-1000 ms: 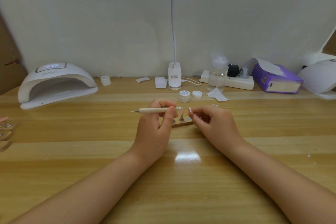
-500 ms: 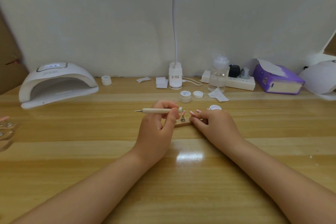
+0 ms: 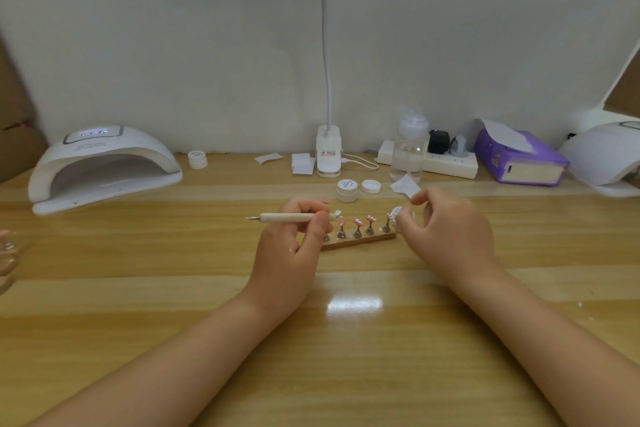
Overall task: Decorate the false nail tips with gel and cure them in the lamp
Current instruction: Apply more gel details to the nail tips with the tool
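Several pink false nail tips (image 3: 357, 222) stand on metal posts along a wooden strip (image 3: 360, 241) at the middle of the table. My left hand (image 3: 289, 246) grips a wooden-handled gel tool (image 3: 292, 217) held level, its working end just above the leftmost tips. My right hand (image 3: 446, 230) is at the strip's right end, with its fingers curled round a small white gel pot (image 3: 400, 212). The white curing lamp (image 3: 104, 166) sits at the far left, its opening facing me.
Behind the strip are a gel pot (image 3: 347, 190), a loose lid (image 3: 371, 186), a desk lamp base (image 3: 328, 158), a clear bottle (image 3: 410, 149), a power strip (image 3: 450, 168) and a purple tissue box (image 3: 519, 159). A second lamp (image 3: 606, 156) is at the right edge.
My right hand has left the nail strip and moved right to the small white pot, uncovering the row of tips. My left hand keeps the tool in about the same place.
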`<state>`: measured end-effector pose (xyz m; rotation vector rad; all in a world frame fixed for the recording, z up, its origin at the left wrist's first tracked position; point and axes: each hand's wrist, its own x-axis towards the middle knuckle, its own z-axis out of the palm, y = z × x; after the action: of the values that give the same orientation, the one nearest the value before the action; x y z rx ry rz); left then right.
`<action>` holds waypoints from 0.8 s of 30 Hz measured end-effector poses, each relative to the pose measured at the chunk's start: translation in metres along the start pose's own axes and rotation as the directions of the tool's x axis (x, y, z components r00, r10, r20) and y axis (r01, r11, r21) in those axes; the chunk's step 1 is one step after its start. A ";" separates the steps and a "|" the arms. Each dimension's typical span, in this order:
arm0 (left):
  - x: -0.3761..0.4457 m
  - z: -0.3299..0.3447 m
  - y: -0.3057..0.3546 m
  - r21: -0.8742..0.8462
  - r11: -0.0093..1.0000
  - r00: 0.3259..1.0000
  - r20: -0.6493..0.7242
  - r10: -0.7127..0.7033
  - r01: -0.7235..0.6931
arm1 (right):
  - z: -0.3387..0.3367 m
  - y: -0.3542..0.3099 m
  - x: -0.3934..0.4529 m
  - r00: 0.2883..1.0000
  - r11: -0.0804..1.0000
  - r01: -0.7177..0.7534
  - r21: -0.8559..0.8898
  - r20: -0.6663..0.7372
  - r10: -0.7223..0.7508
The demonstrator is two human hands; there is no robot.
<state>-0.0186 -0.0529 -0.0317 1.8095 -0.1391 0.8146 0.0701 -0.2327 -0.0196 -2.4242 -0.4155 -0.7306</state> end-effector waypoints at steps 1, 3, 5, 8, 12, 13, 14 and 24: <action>0.000 0.000 0.000 0.002 1.000 1.000 0.003 0.000 0.000 | 0.000 0.005 0.003 0.999 0.999 -0.036 -0.034 -0.006 0.036; 0.000 0.000 0.000 0.002 1.000 1.000 0.005 -0.003 0.003 | 0.003 0.013 0.008 0.989 0.987 -0.127 -0.095 0.063 0.134; -0.001 -0.001 0.000 0.000 1.000 1.000 0.007 -0.006 0.006 | 0.009 0.020 0.010 0.957 0.963 -0.197 -0.185 0.177 0.230; -0.001 -0.001 -0.001 0.003 1.000 1.000 0.019 -0.011 0.011 | 0.015 0.026 0.011 0.914 0.943 -0.214 -0.255 0.287 0.285; -0.001 0.000 -0.002 0.009 1.000 1.000 0.020 -0.009 0.009 | 0.017 0.029 0.011 0.909 0.951 -0.156 -0.267 0.337 0.244; -0.001 0.000 -0.002 0.008 1.000 1.000 0.021 -0.010 0.009 | 0.017 0.029 0.011 0.909 0.956 -0.153 -0.249 0.344 0.235; -0.001 0.000 -0.002 0.009 1.000 1.000 0.023 -0.008 0.008 | 0.016 0.031 0.012 0.909 0.963 -0.162 -0.213 0.348 0.230; -0.001 0.000 0.000 0.021 1.000 0.999 0.031 -0.009 0.008 | 0.020 0.036 0.013 0.942 0.958 -0.287 0.021 0.187 0.278</action>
<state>-0.0196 -0.0530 -0.0325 1.8413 -0.1435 0.7852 0.1047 -0.2478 -0.0411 -2.4444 -0.1455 -0.3720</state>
